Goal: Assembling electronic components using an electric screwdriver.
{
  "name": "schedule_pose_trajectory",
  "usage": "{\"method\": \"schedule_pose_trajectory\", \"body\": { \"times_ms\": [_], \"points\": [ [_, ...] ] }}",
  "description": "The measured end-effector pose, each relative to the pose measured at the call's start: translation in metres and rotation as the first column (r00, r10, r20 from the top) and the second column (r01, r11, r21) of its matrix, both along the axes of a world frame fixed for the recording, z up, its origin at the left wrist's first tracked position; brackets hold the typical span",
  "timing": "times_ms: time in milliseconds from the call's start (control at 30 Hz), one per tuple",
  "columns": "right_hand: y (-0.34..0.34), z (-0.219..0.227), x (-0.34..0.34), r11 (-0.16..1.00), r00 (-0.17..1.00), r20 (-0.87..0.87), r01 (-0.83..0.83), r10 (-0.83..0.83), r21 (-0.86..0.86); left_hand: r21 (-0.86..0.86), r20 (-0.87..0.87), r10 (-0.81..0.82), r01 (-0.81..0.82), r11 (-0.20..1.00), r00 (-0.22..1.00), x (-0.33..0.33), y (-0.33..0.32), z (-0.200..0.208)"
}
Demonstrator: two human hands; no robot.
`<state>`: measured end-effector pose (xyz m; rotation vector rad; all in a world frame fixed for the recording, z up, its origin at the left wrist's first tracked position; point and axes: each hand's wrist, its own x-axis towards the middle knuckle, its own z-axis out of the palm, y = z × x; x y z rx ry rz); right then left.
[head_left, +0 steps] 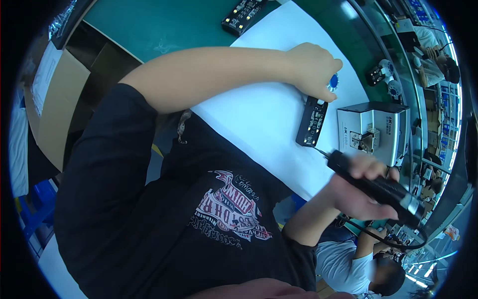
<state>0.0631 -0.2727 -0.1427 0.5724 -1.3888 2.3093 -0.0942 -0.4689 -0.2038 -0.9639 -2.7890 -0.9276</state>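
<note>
Left hand [313, 70] curled, pressing down the far end of the board [312, 121] on the white sheet [264, 109]. Right hand [356, 192] is wrapped around the driver [376, 187], its tip at the board's near edge. Looks mid-screwing; count of screws done unclear.

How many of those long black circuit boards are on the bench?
2: one circuit board on the white sheet, pinned by the left hand; another circuit board at the top on the green mat. Others may be hidden.

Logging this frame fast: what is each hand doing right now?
Left hand: closed, pressing down the black circuit board.
Right hand: closed around the black electric screwdriver, tip at the board's near end.
</note>
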Motion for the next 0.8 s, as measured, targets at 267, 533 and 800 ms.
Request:
{"method": "schedule_pose_trajectory", "body": {
  "times_ms": [267, 533, 800],
  "points": [
    [0.062, -0.033, 0.027, 0.791, 0.838, -0.015, 0.520, -0.545, 0.324, 0.015, -0.034, -0.032, 0.033, 0.999, 0.999, 0.002, 0.000, 0.010],
    [0.062, -0.044, 0.039, 0.829, 0.845, -0.093, 0.535, -0.526, 0.164, -0.021, -0.245, 0.350, -0.366, 0.930, 0.904, -0.080, -0.013, 0.056],
    [0.058, -0.052, 0.048, 0.878, 0.884, -0.208, 0.452, -0.418, 0.156, -0.267, -0.365, 0.548, -0.649, 0.713, 0.752, -0.183, 0.016, 0.043]
  ]
}}
